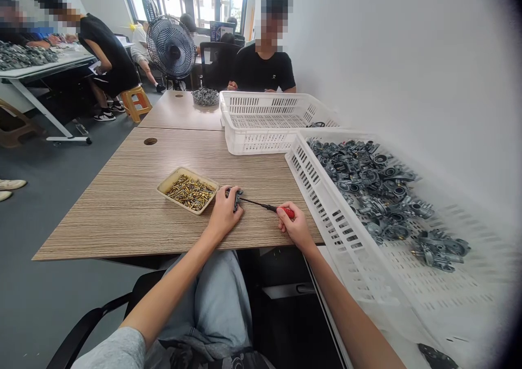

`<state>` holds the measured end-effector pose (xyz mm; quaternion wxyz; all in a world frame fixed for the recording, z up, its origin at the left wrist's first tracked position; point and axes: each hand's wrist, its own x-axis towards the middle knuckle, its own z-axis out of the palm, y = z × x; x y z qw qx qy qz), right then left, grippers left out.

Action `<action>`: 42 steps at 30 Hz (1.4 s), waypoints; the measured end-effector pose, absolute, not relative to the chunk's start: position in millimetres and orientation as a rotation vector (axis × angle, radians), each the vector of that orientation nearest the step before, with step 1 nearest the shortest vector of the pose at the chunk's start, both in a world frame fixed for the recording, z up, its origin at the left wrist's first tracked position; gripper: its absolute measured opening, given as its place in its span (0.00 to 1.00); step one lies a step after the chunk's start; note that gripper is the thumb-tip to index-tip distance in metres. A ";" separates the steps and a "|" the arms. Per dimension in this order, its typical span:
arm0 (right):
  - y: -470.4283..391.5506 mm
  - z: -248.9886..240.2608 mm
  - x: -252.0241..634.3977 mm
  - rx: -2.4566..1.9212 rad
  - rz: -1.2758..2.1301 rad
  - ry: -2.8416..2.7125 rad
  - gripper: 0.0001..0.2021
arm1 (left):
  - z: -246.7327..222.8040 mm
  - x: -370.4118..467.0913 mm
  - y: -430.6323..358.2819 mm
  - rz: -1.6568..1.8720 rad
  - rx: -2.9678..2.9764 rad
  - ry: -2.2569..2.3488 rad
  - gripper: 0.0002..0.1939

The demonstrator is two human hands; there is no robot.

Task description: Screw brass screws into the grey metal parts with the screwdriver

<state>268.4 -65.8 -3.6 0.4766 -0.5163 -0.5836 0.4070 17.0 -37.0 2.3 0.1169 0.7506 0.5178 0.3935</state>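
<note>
On the wood-grain table (122, 211), my left hand (225, 211) is closed around a small grey metal carburetor body (237, 199), partly hidden by the fingers. My right hand (294, 226) grips the red handle of a screwdriver (265, 205). Its dark shaft points left, and the tip meets or nearly meets the carburetor's right side; exact contact is too small to tell. Just left of my left hand stands a cream plastic tub (168, 181) filled with small brass-coloured screw-like parts (190, 192).
At my right, a white slotted crate (326, 195) holds many grey carburetor bodies (367, 179). Behind it sits another white crate (261, 141) with a dark part inside. A bowl of grey parts (206, 97), a fan (171, 47) and a seated person (265, 67) are farther back.
</note>
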 end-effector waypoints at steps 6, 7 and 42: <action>-65.7 -4.2 268.4 -1.257 0.991 -1.424 0.17 | 1.5 17.1 -37.1 1.155 2.201 1.509 0.29; -65.9 -3.8 268.4 -1.256 0.992 -1.426 0.17 | 1.2 17.1 -37.0 1.151 2.201 1.509 0.29; -65.0 -0.4 268.5 -1.085 1.188 -1.136 0.18 | -0.3 14.5 -34.7 1.167 2.145 1.384 0.34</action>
